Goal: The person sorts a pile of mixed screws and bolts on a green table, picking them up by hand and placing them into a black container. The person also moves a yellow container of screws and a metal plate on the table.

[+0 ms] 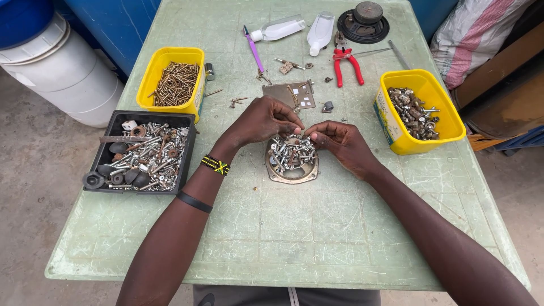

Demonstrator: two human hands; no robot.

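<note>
Both hands meet over a round rusty metal dish heaped with silver screws and bolts at the middle of the pale green plastic table: the left hand and the right hand have their fingertips pinched together on a small metal piece just above the heap, too small to tell apart. To the left stand a yellow rectangular tub of brass-coloured screws and a black tray of mixed hardware. At the right a second yellow tub of metal fittings, with a label on its side, sits near red-handled pliers.
</note>
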